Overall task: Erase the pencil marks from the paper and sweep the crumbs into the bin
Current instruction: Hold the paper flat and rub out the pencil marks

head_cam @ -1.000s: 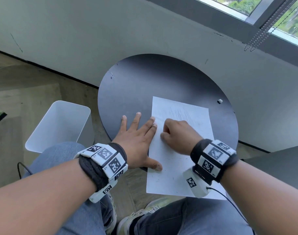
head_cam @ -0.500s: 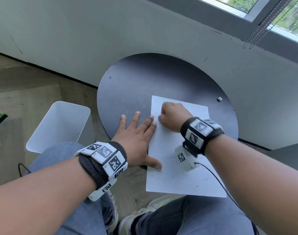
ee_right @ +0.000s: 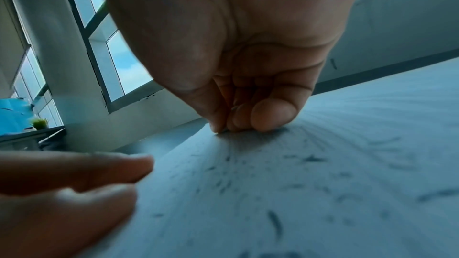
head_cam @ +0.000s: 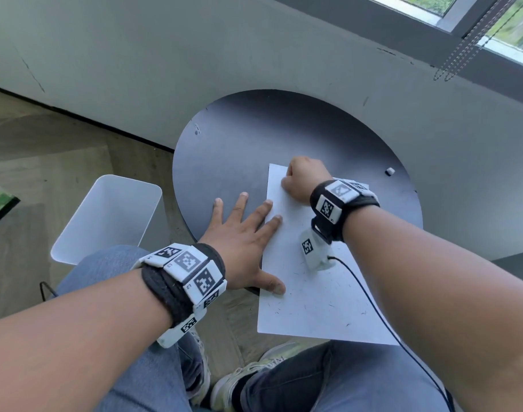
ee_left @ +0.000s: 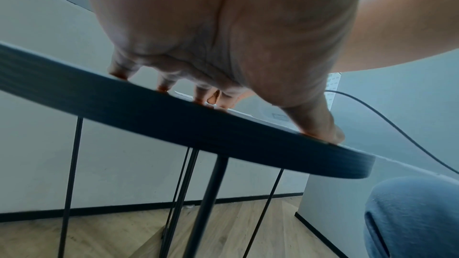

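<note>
Left hand (head_cam: pixel 239 245) lies flat, pinning the paper (head_cam: pixel 310 292); right hand (head_cam: pixel 302 178), fingers curled as if pinching an unseen eraser, should rub gently near the far corner.

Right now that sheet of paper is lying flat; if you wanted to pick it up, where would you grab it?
Probably by the near edge of the paper. That end juts out past the rim of the round table toward the knees, so a thumb and fingers can pinch it from the sitter's side, above and below. Elsewhere it lies flat under the left hand and right hand.
</note>
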`<state>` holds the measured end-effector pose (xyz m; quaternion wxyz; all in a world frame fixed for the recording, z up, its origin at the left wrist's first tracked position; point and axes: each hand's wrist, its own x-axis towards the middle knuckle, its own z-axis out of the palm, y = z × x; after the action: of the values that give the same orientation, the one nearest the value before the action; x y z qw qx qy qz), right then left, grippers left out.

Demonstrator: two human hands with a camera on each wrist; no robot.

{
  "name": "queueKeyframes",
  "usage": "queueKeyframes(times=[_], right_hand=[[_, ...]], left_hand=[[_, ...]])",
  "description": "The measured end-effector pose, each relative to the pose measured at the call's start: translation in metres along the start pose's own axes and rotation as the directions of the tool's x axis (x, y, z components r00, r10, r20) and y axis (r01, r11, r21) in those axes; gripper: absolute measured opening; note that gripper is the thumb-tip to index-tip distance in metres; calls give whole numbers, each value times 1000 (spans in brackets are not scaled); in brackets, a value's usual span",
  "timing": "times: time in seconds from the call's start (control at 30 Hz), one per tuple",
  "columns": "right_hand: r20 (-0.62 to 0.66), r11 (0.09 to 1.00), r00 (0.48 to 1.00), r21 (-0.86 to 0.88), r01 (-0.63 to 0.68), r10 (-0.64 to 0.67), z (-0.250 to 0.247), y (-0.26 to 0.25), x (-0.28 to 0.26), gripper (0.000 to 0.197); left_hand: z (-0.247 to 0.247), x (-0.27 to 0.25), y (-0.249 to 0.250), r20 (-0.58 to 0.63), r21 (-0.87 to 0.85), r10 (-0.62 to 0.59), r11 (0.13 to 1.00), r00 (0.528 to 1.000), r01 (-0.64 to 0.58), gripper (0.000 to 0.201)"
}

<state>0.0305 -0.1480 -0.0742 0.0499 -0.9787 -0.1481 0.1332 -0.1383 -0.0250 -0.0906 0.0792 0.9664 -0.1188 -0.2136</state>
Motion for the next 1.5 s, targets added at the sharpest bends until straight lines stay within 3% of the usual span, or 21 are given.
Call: queueKeyframes(times=[0.1,0.33,0.67,0.8,1.0,1.1,1.33,1.5], right_hand=[[11,1000,1000,19,5,-5,0,4,-16,8],[147,991,985,103,80,-95,12,21,-118,10],[-5,1000,1000,24,-9,9,-3,6,-4,7],[33,1000,999,26,15,-16,-3,13,-30,15],[156,994,983,75,83,-94,5,33,-125,10],[126,993,987,72,92,-101,2,30,-113,9],[-2,1000,1000,0,27,-27,-7,13,-19,16],[25,999,999,-17,35,-34,-6,22,-48,12]], left_hand=[[-1,-1,2,0,4,0,1000,1000,0,129],[0,0,3,3,-5,5,1000,1000,-5,129],[-5,-1,3,31,-14,-5,1000,1000,5,129],[-5,-2,4,28,-5,-9,1000,1000,9,129],[-3,0,6,23,3,-7,1000,1000,7,127],[-3,0,5,29,9,-1,1000,1000,1,124],[-5,0,4,35,-5,-3,1000,999,3,123],[-6,0,5,35,10,-12,1000,999,11,125]])
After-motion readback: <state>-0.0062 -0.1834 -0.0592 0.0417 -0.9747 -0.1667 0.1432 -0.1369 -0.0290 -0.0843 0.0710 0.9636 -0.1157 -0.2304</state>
